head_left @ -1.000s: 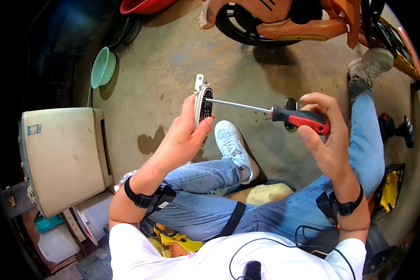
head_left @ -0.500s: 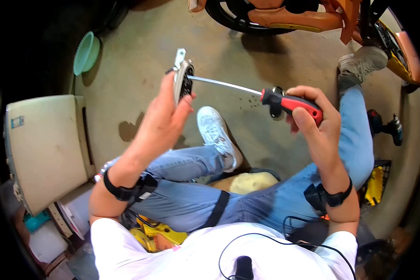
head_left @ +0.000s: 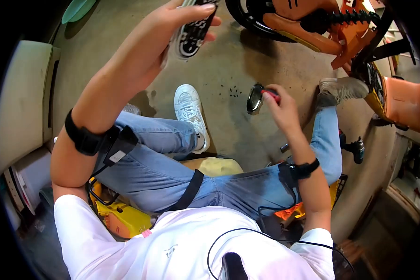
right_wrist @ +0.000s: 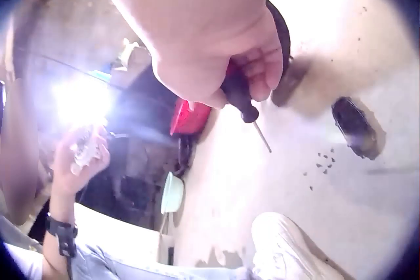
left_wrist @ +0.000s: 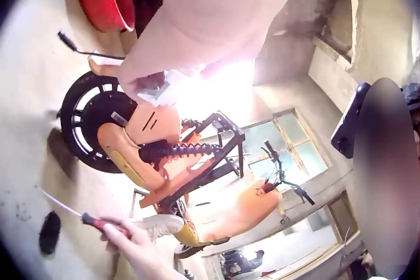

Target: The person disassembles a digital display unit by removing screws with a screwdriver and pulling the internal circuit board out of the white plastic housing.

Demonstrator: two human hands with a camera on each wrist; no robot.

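Left hand [head_left: 172, 18] grips the perforated panel [head_left: 194, 32] aloft — right hand [head_left: 280, 105] clasps the screwdriver [right_wrist: 243, 99], apparently low.

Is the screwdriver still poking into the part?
No, the screwdriver in the right hand is apart from the part.

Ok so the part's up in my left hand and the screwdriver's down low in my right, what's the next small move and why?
Probably lay the screwdriver on the floor. Your right hand grips its red handle low beside the round black piece, its tip pointing at bare concrete, while your left hand holds the perforated part raised and well apart from it.
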